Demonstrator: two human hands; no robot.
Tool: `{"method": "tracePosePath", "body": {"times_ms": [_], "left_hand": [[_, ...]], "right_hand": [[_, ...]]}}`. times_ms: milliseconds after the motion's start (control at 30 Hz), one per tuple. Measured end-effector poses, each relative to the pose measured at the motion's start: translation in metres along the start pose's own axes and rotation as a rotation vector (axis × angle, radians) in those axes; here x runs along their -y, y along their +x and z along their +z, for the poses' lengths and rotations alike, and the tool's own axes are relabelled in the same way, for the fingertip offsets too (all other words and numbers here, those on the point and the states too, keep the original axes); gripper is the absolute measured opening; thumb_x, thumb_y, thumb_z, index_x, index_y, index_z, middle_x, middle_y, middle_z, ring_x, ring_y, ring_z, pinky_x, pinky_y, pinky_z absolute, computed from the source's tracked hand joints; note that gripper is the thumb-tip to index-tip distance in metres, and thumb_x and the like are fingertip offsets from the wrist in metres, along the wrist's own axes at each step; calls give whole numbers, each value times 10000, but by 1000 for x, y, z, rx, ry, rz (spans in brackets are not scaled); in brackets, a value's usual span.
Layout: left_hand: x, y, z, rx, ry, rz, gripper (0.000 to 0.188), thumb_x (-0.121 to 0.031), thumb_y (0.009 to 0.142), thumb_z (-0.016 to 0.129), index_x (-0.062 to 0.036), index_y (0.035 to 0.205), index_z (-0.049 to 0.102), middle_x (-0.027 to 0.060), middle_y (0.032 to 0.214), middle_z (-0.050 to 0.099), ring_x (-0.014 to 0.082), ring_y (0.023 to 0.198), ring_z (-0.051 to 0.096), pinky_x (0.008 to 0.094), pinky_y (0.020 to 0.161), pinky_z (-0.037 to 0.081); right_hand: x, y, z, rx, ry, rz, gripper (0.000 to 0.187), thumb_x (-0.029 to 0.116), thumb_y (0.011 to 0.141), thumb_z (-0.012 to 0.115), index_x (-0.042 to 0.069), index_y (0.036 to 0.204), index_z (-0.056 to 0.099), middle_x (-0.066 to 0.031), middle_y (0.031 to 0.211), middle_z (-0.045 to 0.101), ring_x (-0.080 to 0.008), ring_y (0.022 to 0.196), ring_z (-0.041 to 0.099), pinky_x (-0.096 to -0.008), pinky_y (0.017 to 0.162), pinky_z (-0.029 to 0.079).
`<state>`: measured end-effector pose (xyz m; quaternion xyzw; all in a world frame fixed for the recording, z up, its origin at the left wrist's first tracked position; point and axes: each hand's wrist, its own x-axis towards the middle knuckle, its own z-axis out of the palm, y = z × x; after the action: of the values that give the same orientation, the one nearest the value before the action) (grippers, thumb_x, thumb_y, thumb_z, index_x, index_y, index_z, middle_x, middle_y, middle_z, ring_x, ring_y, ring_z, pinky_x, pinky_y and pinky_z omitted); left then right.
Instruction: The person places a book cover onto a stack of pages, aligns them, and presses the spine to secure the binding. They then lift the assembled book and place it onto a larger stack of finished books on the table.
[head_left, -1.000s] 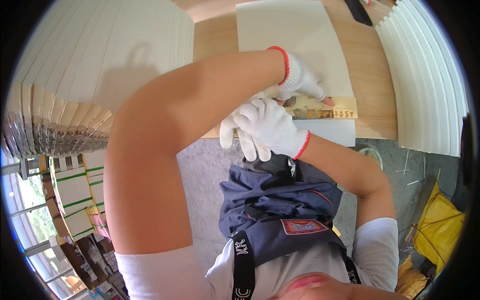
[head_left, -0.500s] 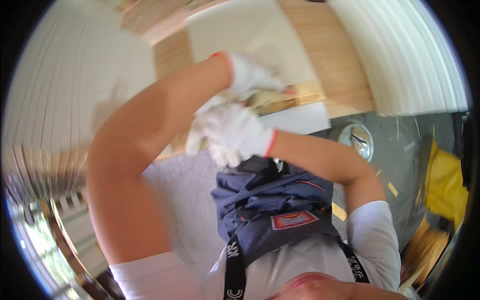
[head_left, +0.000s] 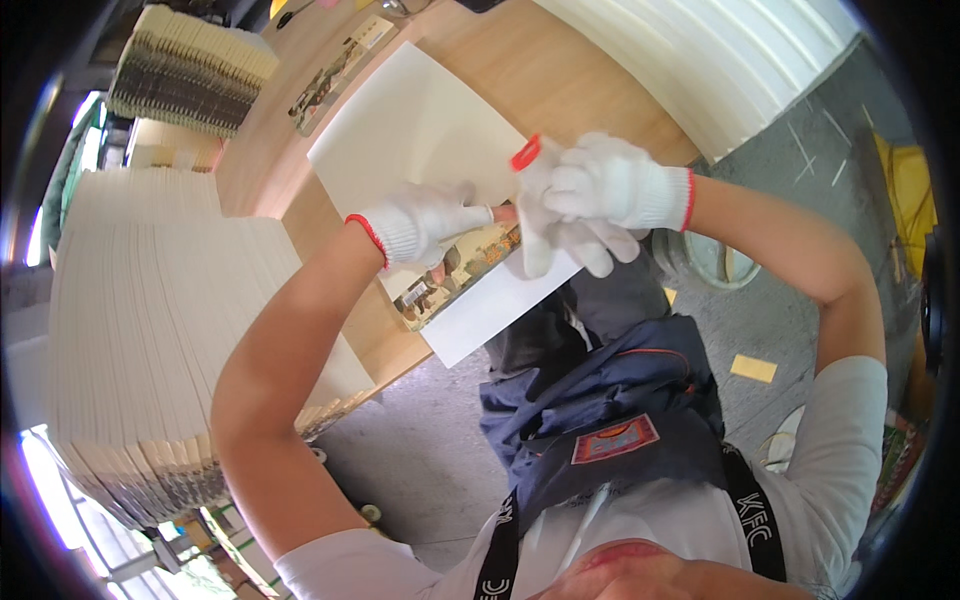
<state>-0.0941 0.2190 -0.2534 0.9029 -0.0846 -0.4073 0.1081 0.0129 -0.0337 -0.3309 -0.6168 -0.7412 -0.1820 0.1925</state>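
My left hand [head_left: 415, 225] wears a white knit glove with a red cuff, and bare fingertips show beyond it. It is over a printed strip [head_left: 465, 262] along the near edge of a large white sheet [head_left: 420, 120], fingers stretched out and thumb apart. To its right, my right hand [head_left: 615, 185], also in a white glove, has its fingers curled round a loose white glove [head_left: 590, 240]. That glove's red cuff points up and left, and its fingers hang down. White paper [head_left: 500, 315] juts past the table edge below the strip.
Tall stacks of white sheets [head_left: 170, 310] stand at the left, with more white sheets [head_left: 730, 60] at the upper right. A printed strip [head_left: 340, 75] lies on the wooden table [head_left: 590, 90]. On the floor are a round container [head_left: 715, 265] and yellow scraps [head_left: 753, 368].
My hands were close together with the forearms crossing inward. Now they are farther apart, the right one to the right with the loose glove. The whole view has shifted and turned.
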Motion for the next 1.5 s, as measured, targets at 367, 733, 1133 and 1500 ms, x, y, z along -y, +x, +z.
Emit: {"method": "tracePosePath", "body": {"times_ms": [367,733,1133,1500], "left_hand": [[-13,19,-7,34,-141,-359,858,-754,834,597,42,1152,570,160,902,606,268,849,669,399,753,566],[-8,7,-1,-22,-112,-127,835,-683,855,638,90,1163,562,220,980,619,278,854,680,407,681,577],[-14,-19,27,-233,660,48,733,-405,772,785,-208,1413,491,120,1061,609,270,982,648,433,750,550],[-108,-49,199,-1060,-2536,15,363,-190,1025,435,-66,1362,488,176,1431,503,320,1402,426,457,1151,373]], "right_hand": [[116,129,88,100,673,189,171,255,830,613,157,858,750,-74,850,713,-268,807,694,-415,646,559],[-13,-19,4,79,-48,56,120,265,841,604,286,949,651,29,854,609,-203,780,632,-357,712,461],[10,7,-11,200,-51,245,407,302,805,716,182,1190,661,-50,1046,604,-234,1047,561,-356,880,464],[-16,8,-15,393,518,278,440,-4,833,651,162,1241,676,-65,1212,597,-251,1149,559,-343,925,495]]}}
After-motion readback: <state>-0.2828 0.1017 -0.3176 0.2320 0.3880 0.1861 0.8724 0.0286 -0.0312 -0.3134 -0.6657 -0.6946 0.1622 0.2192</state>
